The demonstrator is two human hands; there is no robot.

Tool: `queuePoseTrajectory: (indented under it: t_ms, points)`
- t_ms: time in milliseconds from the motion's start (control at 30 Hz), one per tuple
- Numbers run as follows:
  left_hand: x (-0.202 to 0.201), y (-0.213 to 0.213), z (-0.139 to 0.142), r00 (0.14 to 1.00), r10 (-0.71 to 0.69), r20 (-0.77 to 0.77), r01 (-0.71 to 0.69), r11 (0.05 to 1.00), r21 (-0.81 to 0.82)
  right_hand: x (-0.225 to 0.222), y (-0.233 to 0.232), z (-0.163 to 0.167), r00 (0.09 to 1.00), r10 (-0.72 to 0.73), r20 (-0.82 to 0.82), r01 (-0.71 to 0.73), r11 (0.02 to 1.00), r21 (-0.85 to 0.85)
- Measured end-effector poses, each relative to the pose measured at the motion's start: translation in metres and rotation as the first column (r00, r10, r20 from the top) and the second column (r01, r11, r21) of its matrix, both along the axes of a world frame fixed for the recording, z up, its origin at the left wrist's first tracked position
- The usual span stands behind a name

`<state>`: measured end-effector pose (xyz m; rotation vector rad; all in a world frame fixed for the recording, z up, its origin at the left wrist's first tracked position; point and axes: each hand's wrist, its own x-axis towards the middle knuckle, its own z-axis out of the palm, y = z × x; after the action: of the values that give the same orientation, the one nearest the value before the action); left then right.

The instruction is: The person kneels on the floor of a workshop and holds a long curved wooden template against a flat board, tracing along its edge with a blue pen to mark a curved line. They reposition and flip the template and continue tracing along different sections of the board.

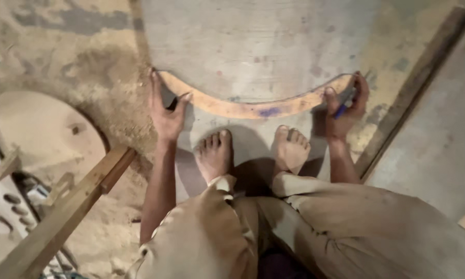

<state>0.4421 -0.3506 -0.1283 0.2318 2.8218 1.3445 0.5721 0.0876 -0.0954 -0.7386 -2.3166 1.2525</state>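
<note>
Down on the floor, a curved wooden strip (253, 107) lies flat on a pale grey board (263, 46), its bow sagging toward the person's bare feet (253, 150) and its two ends turned up and away. A bluish smudge marks the strip near the low point of the curve.

Left hand (166, 106): pressed on the left end of the strip, fingers stretched forward and flat, thumb spread out to the side along the wood. Open palm-down, not wrapped round anything.

Right hand (348, 106): at the right end of the strip, fingers curled around a blue pen (343, 107), tip close to the wood. Whether the tip touches the board cannot be told.

Both feet stand on the board just behind the strip, toes pointing at it, between the two forearms. Knees in dusty tan trousers (304, 232) fill the lower part of the view.

Left of the board the ground is thick with sawdust (103, 77). A round wooden disc (41, 134) lies there, and a squared timber bar (72, 206) runs diagonally near the left arm. A dark wooden batten (418, 82) edges the board on the right.
</note>
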Motion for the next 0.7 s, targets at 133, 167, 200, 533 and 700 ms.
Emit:
queuePoseTrajectory:
  t_ms: [133,167,200,533,700]
  points:
    - [-0.002,-0.003,-0.013,0.995,-0.034,-0.092,0.033,0.999,-0.02,0.002,0.001,0.001,0.999,0.037,-0.016,-0.036,0.995,0.09]
    - [-0.001,-0.005,-0.016,0.994,-0.039,-0.098,0.036,0.999,-0.034,0.002,0.001,0.0,0.999,0.04,-0.019,-0.038,0.996,0.085]
    - [0.001,-0.007,-0.018,0.994,-0.042,-0.102,0.037,0.998,-0.048,0.002,0.001,0.0,0.999,0.044,-0.02,-0.042,0.996,0.078]
    - [0.013,0.018,-0.007,0.947,-0.101,-0.306,0.018,0.965,-0.262,0.0,0.0,0.002,0.999,0.051,-0.013,-0.05,0.995,0.082]
    - [0.08,0.101,0.044,0.84,-0.53,-0.117,0.469,0.817,-0.334,-0.002,-0.001,0.003,0.999,0.032,0.001,-0.032,0.995,0.092]
